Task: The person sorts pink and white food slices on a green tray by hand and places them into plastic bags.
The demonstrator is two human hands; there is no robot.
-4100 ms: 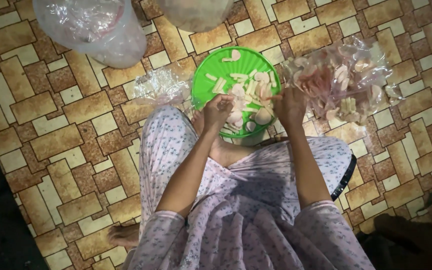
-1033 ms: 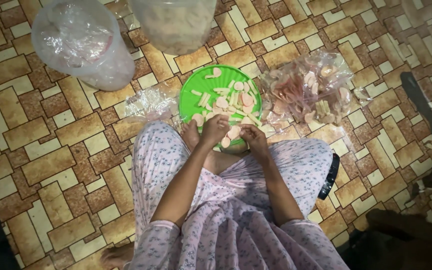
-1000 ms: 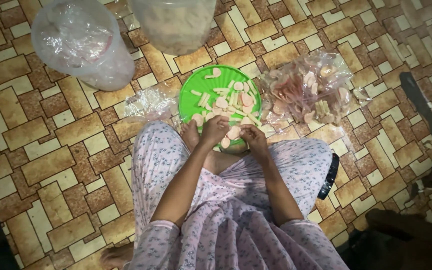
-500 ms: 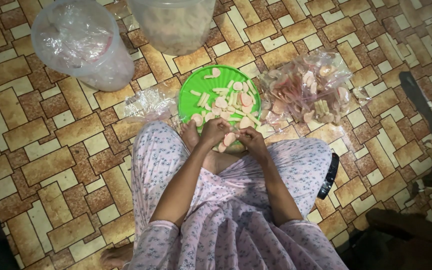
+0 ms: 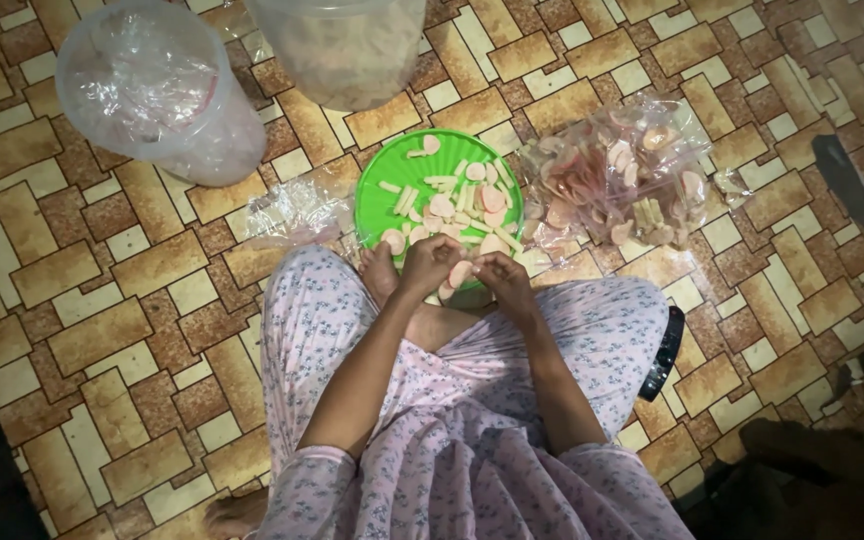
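Right now both hands meet at the near edge of the green plate (image 5: 380,195). Left hand (image 5: 430,266) and right hand (image 5: 501,280) pinch one pale pink slice (image 5: 461,273) between fingertips. More slices on plate; open bag (image 5: 617,180) of them just right.

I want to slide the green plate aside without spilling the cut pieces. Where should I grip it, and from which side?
Probably take the green plate by its bare rim on the left side, coming in from the left. That edge is free of pieces, while the left hand and right hand cover the near edge and the plastic bag of slices crowds the right edge.
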